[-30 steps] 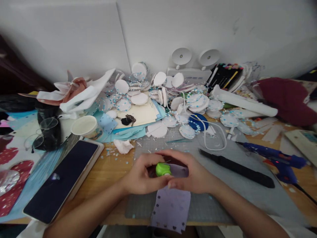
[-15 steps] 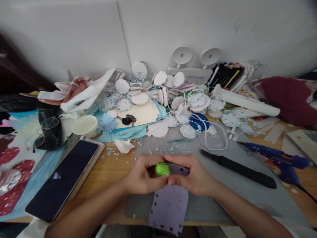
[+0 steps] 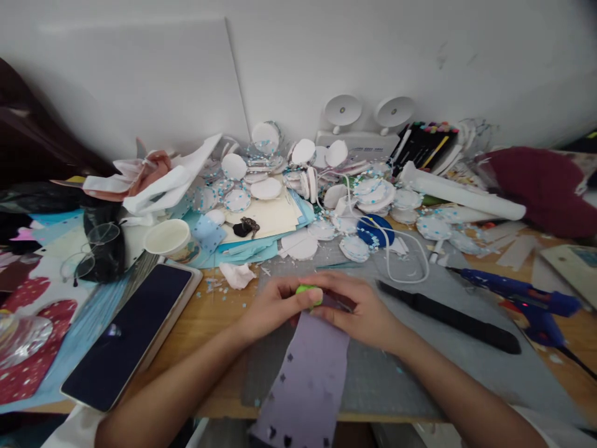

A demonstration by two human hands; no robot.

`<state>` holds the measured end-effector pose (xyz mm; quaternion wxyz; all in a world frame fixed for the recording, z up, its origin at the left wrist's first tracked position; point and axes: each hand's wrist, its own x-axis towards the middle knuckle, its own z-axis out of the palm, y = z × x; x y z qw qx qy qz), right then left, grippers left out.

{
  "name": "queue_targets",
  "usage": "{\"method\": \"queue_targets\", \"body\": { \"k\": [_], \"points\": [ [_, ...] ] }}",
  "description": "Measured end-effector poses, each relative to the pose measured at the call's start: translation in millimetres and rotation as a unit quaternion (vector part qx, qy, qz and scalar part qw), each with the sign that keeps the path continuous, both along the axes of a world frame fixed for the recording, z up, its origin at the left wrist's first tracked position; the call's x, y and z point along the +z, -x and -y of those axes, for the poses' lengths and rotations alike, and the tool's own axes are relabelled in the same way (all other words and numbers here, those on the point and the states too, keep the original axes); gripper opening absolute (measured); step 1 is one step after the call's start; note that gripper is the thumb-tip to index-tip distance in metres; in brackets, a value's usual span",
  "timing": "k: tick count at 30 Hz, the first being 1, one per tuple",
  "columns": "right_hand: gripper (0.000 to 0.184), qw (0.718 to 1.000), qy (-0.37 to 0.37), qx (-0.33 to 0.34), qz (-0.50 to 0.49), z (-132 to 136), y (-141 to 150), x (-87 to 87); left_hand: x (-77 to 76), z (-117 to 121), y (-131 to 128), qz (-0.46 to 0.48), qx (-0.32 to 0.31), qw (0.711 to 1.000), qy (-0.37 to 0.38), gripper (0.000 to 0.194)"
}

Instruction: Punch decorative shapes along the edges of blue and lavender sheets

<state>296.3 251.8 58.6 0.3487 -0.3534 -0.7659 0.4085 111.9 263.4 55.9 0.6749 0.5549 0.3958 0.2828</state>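
Note:
A small bright green craft punch (image 3: 303,289) is gripped in my left hand (image 3: 273,309), with the thumb pressed over its top. My right hand (image 3: 366,311) is closed on the upper end of a strip of purple paper (image 3: 311,373), which meets the punch between my hands. Small shaped holes run along the paper's left and lower edges. The strip hangs down over the table's front edge. My fingers hide most of the punch and the paper's top edge. Under my hands lies a grey cutting mat (image 3: 387,386).
A black utility knife (image 3: 448,316) and a blue glue gun (image 3: 527,295) lie to the right. On the left are a phone (image 3: 125,336), a paper cup (image 3: 168,239) and glasses (image 3: 96,249). White discs (image 3: 298,242) with blue-dotted trims crowd the back, near a white lamp (image 3: 359,140).
Both hands have risen slightly with the punch. My left thumb has come over the punch's top. The purple strip now shows more of its length and slants lower left.

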Motion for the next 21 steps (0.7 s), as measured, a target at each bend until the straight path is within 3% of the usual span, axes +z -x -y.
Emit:
{"method": "queue_targets", "body": {
  "k": [2, 5, 8, 10, 12, 14, 17, 21],
  "points": [
    [0.034, 0.998, 0.027, -0.054, -0.019, -0.8, 0.0, -4.8, 1.7, -1.1, 1.0, 0.062, 0.01, 0.996, 0.065, 0.048],
    [0.032, 0.983, 0.05, -0.153, -0.092, -4.6, -1.6, -11.5, 4.8, -3.1, 4.8, 0.18, -0.001, 0.962, 0.206, 0.057],
    [0.031, 0.962, 0.034, -0.23, -0.145, -10.2, -3.3, -14.4, 7.6, -3.8, 10.2, 0.244, 0.006, 0.937, 0.249, 0.074],
    [0.031, 0.952, 0.024, -0.261, -0.159, -12.7, -4.1, -14.6, 8.6, -2.7, 12.6, 0.271, 0.013, 0.937, 0.22, 0.089],
    [0.032, 0.949, 0.013, -0.276, -0.155, -13.2, -4.9, -13.8, 9.0, -0.8, 13.2, 0.261, 0.013, 0.947, 0.185, 0.089],
    [0.032, 0.954, -0.011, -0.277, -0.117, -12.2, -6.3, -12.0, 8.8, 0.6, 12.1, 0.191, 0.024, 0.971, 0.139, 0.076],
    [0.031, 0.967, -0.051, -0.249, -0.023, -9.9, -9.7, -8.3, 6.9, 0.8, 9.2, 0.022, 0.061, 0.998, 0.008, 0.045],
    [0.029, 0.973, -0.104, -0.19, 0.077, -8.6, -14.2, -5.6, 1.8, 0.4, 6.4, -0.111, 0.065, 0.979, -0.161, 0.022]
  ]
}}
